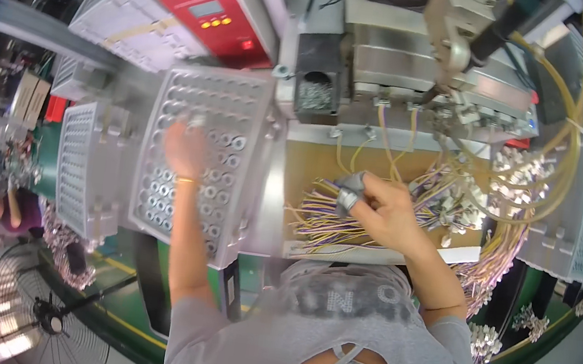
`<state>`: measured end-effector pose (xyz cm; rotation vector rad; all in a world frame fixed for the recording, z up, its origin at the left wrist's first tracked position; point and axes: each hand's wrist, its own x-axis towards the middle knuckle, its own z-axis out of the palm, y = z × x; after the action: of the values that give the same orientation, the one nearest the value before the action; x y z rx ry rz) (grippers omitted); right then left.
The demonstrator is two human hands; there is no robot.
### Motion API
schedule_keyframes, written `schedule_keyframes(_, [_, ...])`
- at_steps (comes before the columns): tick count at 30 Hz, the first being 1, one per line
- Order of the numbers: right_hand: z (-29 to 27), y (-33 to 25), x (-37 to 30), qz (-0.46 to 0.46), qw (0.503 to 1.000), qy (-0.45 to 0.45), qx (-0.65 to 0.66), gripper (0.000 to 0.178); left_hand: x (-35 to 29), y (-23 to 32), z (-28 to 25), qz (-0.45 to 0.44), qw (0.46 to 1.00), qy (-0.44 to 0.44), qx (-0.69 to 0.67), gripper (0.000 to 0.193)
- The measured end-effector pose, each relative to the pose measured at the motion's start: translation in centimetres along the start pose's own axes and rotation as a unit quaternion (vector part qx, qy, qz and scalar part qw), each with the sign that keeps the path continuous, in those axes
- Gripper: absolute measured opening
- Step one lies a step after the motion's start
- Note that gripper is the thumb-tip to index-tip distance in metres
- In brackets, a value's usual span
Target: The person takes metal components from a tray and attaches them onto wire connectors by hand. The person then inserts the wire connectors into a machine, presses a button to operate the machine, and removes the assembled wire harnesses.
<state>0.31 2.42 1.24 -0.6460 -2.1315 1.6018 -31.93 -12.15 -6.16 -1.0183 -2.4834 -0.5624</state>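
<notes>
My left hand [185,150] is over the light grey tray [263,105], which has rows of round pockets. Many pockets in its lower part hold small metal ring-shaped parts [211,191]. Motion smears the fingers, so what they hold, if anything, does not show. On the right, my right hand [387,211] is closed, with grey covers on thumb and forefinger. Its fingertips pinch a yellow and purple wire [326,184] above a spread bundle of wires [326,223] on the brown work board [309,156].
Behind the board stands a metal machine [393,55] with yellow hoses [575,138] at its right. A dark bin of small metal parts [316,93] and a red control box [217,21] stand at the back. Another tray [80,165] is at left, above a fan [49,316].
</notes>
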Motion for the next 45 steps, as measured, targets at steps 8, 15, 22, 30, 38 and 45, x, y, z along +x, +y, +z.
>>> schedule_keyframes(8, [-0.1, -2.2, 0.5, 0.021, 0.998, 0.042, 0.038, 0.010, 0.4, -7.6, 1.5, -0.106, 0.993, -0.025, -0.038, 0.045])
schedule_keyframes(15, [-0.2, -0.6, 0.7, 0.005, 0.995, 0.084, 0.046, 0.008, -4.0, 14.1, -6.3, -0.244, 0.657, -0.266, -0.662, 0.032])
schedule_keyframes(22, [-0.2, -0.5, -0.1, 0.031, 0.986, 0.096, 0.130, 0.005, -6.7, 18.0, -7.1, -0.160, 0.587, -0.337, -0.719, 0.033])
schedule_keyframes(30, [-1.0, -0.7, -0.5, 0.025, 0.990, 0.089, 0.105, 0.003, -6.7, 19.0, -8.1, -0.110, 0.578, -0.319, -0.742, 0.038])
schedule_keyframes(38, [-1.3, -1.2, -0.5, 0.027, 0.992, 0.102, 0.076, 0.004, -6.7, 19.1, -8.3, -0.045, 0.665, -0.305, -0.681, 0.039])
schedule_keyframes(45, [-1.0, -2.3, -0.1, -0.039, 0.995, 0.088, -0.007, 0.006, -6.6, 19.5, -7.7, -0.018, 0.665, -0.272, -0.695, 0.032])
